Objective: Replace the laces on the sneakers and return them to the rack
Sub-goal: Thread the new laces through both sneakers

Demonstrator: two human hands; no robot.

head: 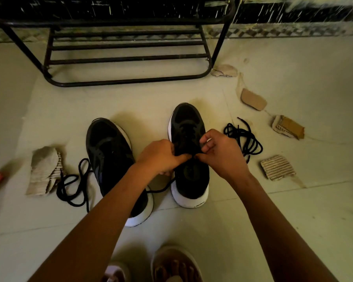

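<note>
I am looking down on two black sneakers with white soles standing toes-forward on the floor [293, 220], in front of a black metal rack [126, 58]. Both hands are working over the right sneaker [186, 121], meeting above its tongue just ahead of the ankle opening. The left hand [161, 157] is coming in from the inner side with its fingers curled and pinching the threaded lace [161, 189]. One strand of that lace is trailing from under the hand down to the floor between the two shoes. The right hand [220, 153] is coming in from the outer side, thumb and forefinger pinching the same lace at the top eyelets. The cord there is hard to pick out against the black upper. The thumbs of the two hands are almost touching.

The left sneaker [108, 147] is standing just beside the left forearm, untouched. A tangled lace [73, 188] is lying on the floor against its outer side. A coiled lace [245, 139] is lying just beyond the right hand, beside the right sneaker. Scraps of cardboard [277, 167] are lying on the floor to either side. My wearer's sandals [171, 263] are showing at the bottom edge.
</note>
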